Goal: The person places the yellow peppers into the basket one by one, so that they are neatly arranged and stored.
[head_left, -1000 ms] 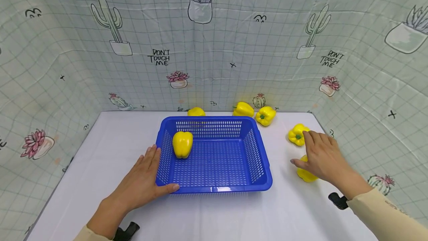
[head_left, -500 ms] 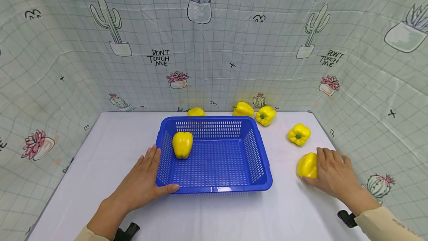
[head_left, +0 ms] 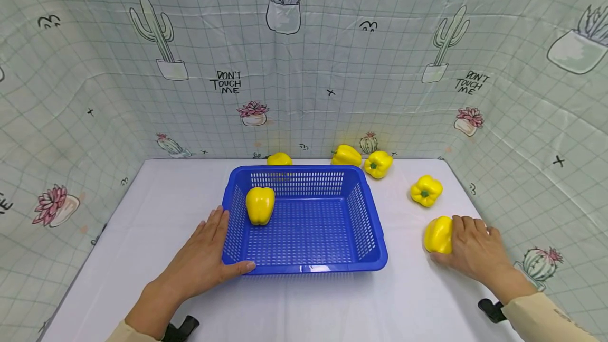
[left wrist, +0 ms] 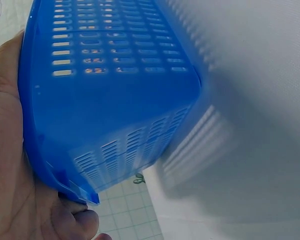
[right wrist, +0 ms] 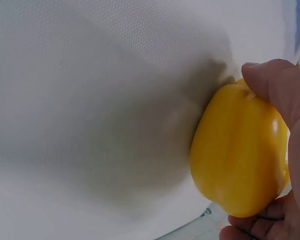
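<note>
A blue plastic basket (head_left: 304,231) stands on the white table, with one yellow bell pepper (head_left: 260,206) inside at its left. My left hand (head_left: 201,255) rests against the near left corner, fingers straight along the left side and thumb over the front rim. In the left wrist view, that hand (left wrist: 10,145) lies along the edge of the basket (left wrist: 105,105). Right of the basket, my right hand (head_left: 477,249) grips another yellow bell pepper (head_left: 438,235). The right wrist view shows this pepper (right wrist: 235,150) between thumb and fingers, close to the tabletop.
A yellow pepper (head_left: 426,191) lies behind the right hand. Two peppers, one in front (head_left: 378,164) and one beside it (head_left: 347,155), sit at the back edge. Another pepper (head_left: 279,159) is partly hidden behind the basket. Printed cloth (head_left: 304,67) encloses the table (head_left: 185,183).
My right hand has come down and back toward the near right, and its fingers now hold the nearest pepper. The left hand and the basket have stayed in place.
</note>
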{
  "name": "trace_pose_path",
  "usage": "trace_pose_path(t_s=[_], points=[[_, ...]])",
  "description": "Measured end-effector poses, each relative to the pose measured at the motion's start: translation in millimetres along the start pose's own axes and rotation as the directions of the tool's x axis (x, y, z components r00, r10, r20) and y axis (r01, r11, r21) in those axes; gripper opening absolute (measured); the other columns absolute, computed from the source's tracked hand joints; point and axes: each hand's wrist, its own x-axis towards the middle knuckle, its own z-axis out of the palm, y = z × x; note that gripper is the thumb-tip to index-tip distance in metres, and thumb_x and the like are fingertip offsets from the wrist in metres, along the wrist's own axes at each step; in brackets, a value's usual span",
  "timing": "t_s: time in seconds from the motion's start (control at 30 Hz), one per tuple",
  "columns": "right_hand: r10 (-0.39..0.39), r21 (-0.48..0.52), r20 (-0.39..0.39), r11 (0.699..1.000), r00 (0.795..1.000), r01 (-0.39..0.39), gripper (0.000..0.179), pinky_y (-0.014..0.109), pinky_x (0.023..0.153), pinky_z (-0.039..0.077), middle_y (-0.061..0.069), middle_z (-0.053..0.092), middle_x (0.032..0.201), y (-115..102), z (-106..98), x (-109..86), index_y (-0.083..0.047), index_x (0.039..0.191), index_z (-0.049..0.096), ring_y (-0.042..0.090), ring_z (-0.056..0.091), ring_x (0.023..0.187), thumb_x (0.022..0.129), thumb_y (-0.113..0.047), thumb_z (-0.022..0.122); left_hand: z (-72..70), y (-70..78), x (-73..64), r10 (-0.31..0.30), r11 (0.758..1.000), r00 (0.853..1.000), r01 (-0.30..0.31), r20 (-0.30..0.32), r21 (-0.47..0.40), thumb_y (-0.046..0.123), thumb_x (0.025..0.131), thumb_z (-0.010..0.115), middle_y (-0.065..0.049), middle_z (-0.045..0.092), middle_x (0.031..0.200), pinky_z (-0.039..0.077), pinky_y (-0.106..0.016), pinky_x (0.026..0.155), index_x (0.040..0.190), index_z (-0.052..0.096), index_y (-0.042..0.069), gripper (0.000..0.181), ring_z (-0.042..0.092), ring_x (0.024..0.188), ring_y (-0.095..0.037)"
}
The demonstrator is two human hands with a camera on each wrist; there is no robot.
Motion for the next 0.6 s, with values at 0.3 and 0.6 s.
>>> trace_pose_path(t_s=[0.3,0.6], points=[[-0.028,0.014,0.018,1.000,0.999,0.028,0.095,0.067,0.080,0.048,0.034,0.058,0.115,-1,5,6.1,0.014,0.127,0.044,0.050,0.056,0.102,0.071,-0.046,0.092,0.4,-1.7,0.4,-0.015,1.000,1.000,0.015,0.008,0.008,0.077,0.083,0.071,-0.031,0.013,0.173,0.016,-0.064,0.129,0.164,0.018,-0.011,0.130,0.016,0.161,-0.047],[-0.090,0.082,-0.087,0.992,0.992,0.097,0.093,0.066,0.084,0.049,0.032,0.059,0.122,-5,15,17.2,0.010,0.134,0.041,0.050,0.056,0.109,0.071,-0.033,0.093,0.9,-1.7,0.9,-0.009,1.000,1.000,0.009,0.005,0.013,0.078,0.083,0.071,-0.031,0.014,0.173,0.017,-0.064,0.129,0.163,0.019,-0.011,0.131,0.017,0.161,-0.047]])
